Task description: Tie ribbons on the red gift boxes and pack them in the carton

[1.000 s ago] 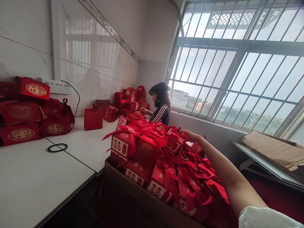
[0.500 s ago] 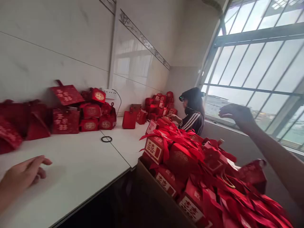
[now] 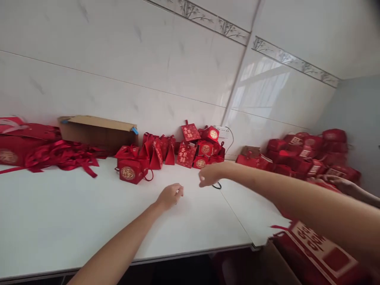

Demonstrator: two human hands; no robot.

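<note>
My left hand [image 3: 170,196] hovers just above the white table [image 3: 74,213], fingers loosely bent, with nothing in it. My right hand [image 3: 209,176] reaches across from the right, fingers drooping and empty, right beside a thin black ring [image 3: 219,186] that lies on the table. A small red gift box [image 3: 130,171] with a gold emblem stands to the left of both hands. Behind it, more red gift boxes [image 3: 202,148] are piled against the tiled wall.
A long cardboard box [image 3: 97,130] and loose red ribbons [image 3: 62,155] lie at the back left. Another heap of red boxes [image 3: 311,154] sits at the right, where another person's hand [image 3: 341,183] rests. A carton of red boxes [image 3: 320,247] stands at the lower right.
My view has swung left, away from the window and the other person. Both my hands have moved out over the table; the right one came down from the air to the black ring.
</note>
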